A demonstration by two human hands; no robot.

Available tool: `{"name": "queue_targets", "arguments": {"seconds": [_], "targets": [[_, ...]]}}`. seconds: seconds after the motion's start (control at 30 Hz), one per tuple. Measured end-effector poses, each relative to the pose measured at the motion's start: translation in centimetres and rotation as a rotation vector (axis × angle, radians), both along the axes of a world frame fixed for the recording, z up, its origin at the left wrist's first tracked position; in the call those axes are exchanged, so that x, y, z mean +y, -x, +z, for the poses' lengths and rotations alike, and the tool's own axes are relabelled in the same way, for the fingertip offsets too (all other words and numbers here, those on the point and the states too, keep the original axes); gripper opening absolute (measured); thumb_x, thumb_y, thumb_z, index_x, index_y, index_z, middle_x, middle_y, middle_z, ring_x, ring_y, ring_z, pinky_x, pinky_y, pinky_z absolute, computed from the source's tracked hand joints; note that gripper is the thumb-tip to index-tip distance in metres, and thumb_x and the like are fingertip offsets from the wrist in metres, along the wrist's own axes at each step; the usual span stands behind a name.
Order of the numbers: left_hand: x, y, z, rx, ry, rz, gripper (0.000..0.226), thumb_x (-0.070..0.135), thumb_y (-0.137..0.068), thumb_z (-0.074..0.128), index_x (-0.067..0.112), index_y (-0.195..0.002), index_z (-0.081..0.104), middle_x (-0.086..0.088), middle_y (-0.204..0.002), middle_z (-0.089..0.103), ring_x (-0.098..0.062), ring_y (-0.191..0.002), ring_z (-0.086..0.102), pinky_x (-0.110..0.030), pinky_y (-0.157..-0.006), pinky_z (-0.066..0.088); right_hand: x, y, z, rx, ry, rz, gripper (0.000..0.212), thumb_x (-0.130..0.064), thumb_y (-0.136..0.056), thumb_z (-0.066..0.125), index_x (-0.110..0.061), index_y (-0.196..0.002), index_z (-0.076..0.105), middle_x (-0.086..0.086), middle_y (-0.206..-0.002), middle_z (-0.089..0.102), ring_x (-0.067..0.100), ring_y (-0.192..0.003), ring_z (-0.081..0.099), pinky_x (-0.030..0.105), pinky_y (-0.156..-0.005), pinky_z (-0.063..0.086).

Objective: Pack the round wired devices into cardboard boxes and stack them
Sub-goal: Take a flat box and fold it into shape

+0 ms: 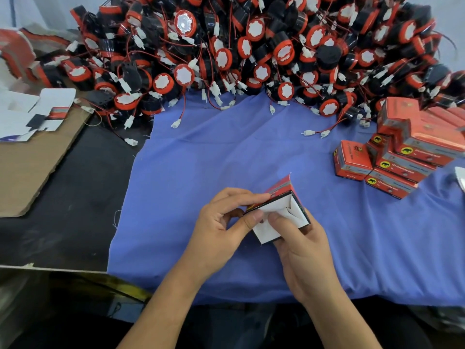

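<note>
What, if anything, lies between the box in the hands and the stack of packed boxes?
Nothing visible does: only bare blue cloth separates the box from the stack, on the right.

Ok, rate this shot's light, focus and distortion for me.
Head view: soft, even light, only faint shadows under the left hand and right hand; half-folded box fairly sharp; print on the stacked boxes too blurred to read; wide-angle bending tilts those boxes at the right edge; glare on one device.

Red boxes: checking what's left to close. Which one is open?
The box held in the left hand and right hand, white flaps showing; the stacked boxes at right are closed.
</note>
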State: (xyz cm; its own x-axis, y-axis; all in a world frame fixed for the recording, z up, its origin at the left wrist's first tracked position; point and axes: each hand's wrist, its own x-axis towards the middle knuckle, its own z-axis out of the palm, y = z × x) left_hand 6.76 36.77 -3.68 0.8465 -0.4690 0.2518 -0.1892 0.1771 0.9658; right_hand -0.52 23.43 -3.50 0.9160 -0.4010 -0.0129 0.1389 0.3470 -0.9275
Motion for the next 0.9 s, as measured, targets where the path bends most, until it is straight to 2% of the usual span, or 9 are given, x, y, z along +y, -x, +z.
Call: {"name": "queue_targets", "arguments": {"seconds": [0.13,0.3,0.47,0.53,0.67,0.77,0.83,0.9], "targets": [[0.0,0.0,0.1,-0.014,-0.001,0.019,0.025,0.013,-0.091,0.071,0.027,-0.11,0.079,0.0,-0.104,0.067,-0.031,-0.092,0.071,-0.045,-0.087,0.058,0.0,0.1,-0.2,0.001,0.002,-0.026,0.027,-0.008,-0.089,0.065,-0.013,-0.113,0.075,0.012,-0.109,0.074,0.024,-0.104,0.07,0.033,-0.088,0.057],[0.1,0.1,0.3,0.013,0.023,0.007,0.023,0.015,-0.092,0.069,0.027,-0.109,0.079,-0.003,-0.101,0.068,-0.026,-0.093,0.073,-0.033,-0.087,0.057,-0.4,0.4,0.1,-0.019,-0.05,0.105,0.031,-0.005,-0.091,0.061,-0.007,-0.12,0.073,0.019,-0.123,0.072,0.03,-0.117,0.068,0.031,-0.094,0.055],[0.0,0.1,0.6,0.026,0.019,-0.018,0.022,0.016,-0.093,0.068,0.029,-0.107,0.079,0.005,-0.1,0.071,-0.012,-0.096,0.068,-0.02,-0.085,0.051,-1.1,0.7,0.1,-0.043,-0.105,0.199,0.036,-0.003,-0.091,0.063,-0.003,-0.127,0.066,0.025,-0.128,0.067,0.035,-0.122,0.063,0.036,-0.101,0.053],[0.0,0.1,0.6,0.025,0.017,-0.023,0.02,0.018,-0.094,0.068,0.029,-0.107,0.079,0.003,-0.103,0.072,-0.012,-0.099,0.068,-0.019,-0.085,0.051,-1.3,0.7,0.0,-0.067,-0.115,0.232,0.04,-0.005,-0.091,0.066,-0.001,-0.131,0.063,0.026,-0.131,0.065,0.035,-0.125,0.062,0.036,-0.102,0.052],[-0.1,0.1,0.8,0.026,0.034,-0.032,0.02,0.022,-0.093,0.068,0.029,-0.108,0.079,0.005,-0.109,0.072,-0.011,-0.106,0.067,-0.018,-0.088,0.051,-1.3,0.6,0.2,-0.074,-0.094,0.262,0.042,-0.017,-0.088,0.077,-0.005,-0.127,0.067,0.022,-0.127,0.067,0.032,-0.123,0.063,0.034,-0.1,0.052],[-0.1,0.0,0.8,0.047,0.052,-0.046,0.022,0.024,-0.091,0.069,0.032,-0.109,0.08,0.01,-0.111,0.072,-0.007,-0.109,0.066,-0.016,-0.088,0.051,-1.4,0.5,0.4,-0.065,-0.119,0.282,0.053,-0.028,-0.084,0.084,-0.006,-0.129,0.066,0.019,-0.128,0.067,0.031,-0.124,0.063,0.034,-0.101,0.051],[0.0,0.0,0.8,0.071,0.061,-0.08,0.022,0.029,-0.09,0.075,0.035,-0.111,0.08,0.013,-0.113,0.071,-0.007,-0.111,0.066,-0.017,-0.089,0.052,-1.5,0.5,0.4,-0.08,-0.149,0.29,0.059,-0.032,-0.087,0.082,-0.005,-0.134,0.061,0.019,-0.134,0.063,0.034,-0.13,0.058,0.041,-0.107,0.048],[0.1,0.0,0.8,0.102,0.055,-0.111,0.024,0.035,-0.086,0.082,0.041,-0.109,0.08,0.016,-0.115,0.07,-0.008,-0.112,0.067,-0.021,-0.09,0.054,-1.6,0.5,0.5,-0.094,-0.15,0.322,0.067,-0.037,-0.091,0.077,0.0,-0.14,0.053,0.025,-0.139,0.056,0.043,-0.135,0.05,0.054,-0.116,0.04]]}}
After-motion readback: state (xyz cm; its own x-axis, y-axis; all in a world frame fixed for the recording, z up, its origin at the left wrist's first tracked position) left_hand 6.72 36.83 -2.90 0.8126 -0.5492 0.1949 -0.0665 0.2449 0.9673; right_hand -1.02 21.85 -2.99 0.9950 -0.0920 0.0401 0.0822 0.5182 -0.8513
